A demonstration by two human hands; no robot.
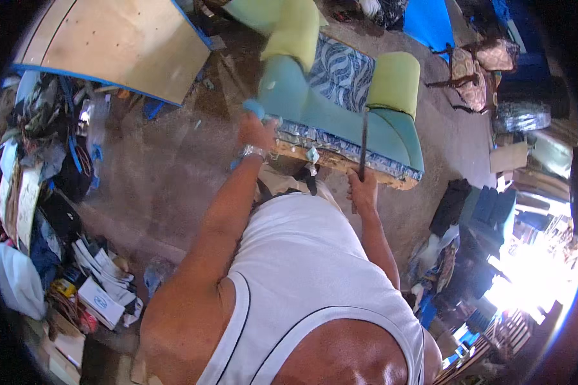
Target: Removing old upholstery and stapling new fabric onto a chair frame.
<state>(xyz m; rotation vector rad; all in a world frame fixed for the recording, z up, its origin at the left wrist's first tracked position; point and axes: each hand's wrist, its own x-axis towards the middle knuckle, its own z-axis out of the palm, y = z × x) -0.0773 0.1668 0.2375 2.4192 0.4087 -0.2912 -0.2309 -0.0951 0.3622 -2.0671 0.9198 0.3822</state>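
Gripping a long, thin, dark blade-like tool (364,141) upright in the closed right hand (363,187), at the near edge of a sofa-like frame padded in blue-green and pale-yellow foam (340,122), just in front of the white-vested torso (308,237); pinching a small light-blue foam scrap (253,107) in the left hand (257,133) at the frame's near left corner. Probably trimming that edge; next, calling for a steady hold on the frame and a careful stroke, well apart from the left fingers.

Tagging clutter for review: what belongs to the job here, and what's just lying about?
In use:
long thin dark tool in the right grip;
yellow-and-teal foam-padded furniture;
light-blue foamy lump by the left grip.

Apparently lying about:
blue-edged flat wooden panel;
white rectangular box.
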